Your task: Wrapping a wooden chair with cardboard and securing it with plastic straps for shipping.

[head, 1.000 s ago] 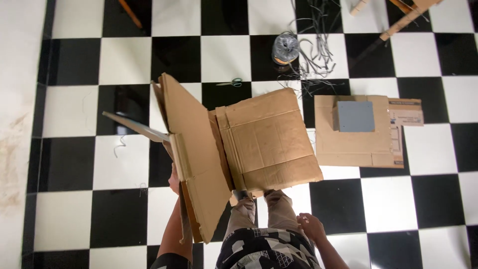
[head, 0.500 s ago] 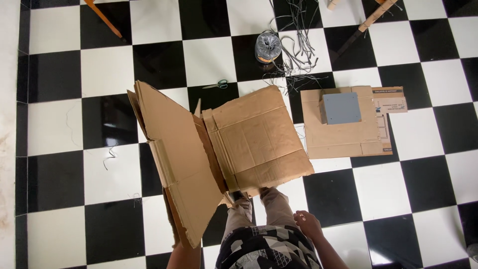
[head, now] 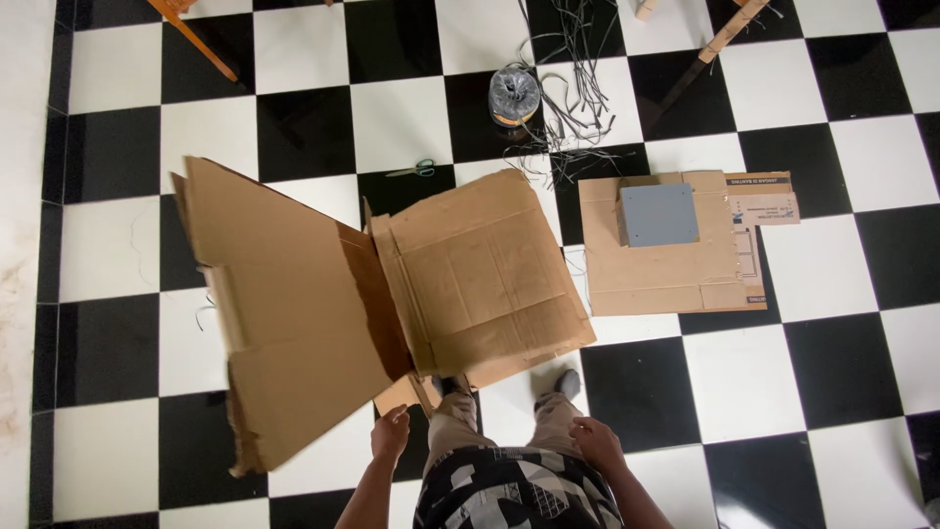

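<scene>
Cardboard fills the middle of the checkered floor [head: 108, 255]: a large unfolded cardboard box [head: 392, 284] lies spread in front of the person's feet, its left panel tilted up; the left hand [head: 391, 432] hangs just beside the box's near edge, fingers loosely curled and holding nothing; the right hand [head: 593, 443] hovers by the right knee, fingers relaxed and empty; beyond lie scissors [head: 412, 171], a twine spool [head: 513, 96] and a flat cardboard sheet [head: 666, 269] bearing a grey box [head: 658, 215].

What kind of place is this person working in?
Probably an informal indoor workroom, perhaps for packing. The floor is black-and-white checkered tile, with opened cardboard boxes spread flat on it, a reel of grey strapping with cut strands beside it, and scissors.
</scene>
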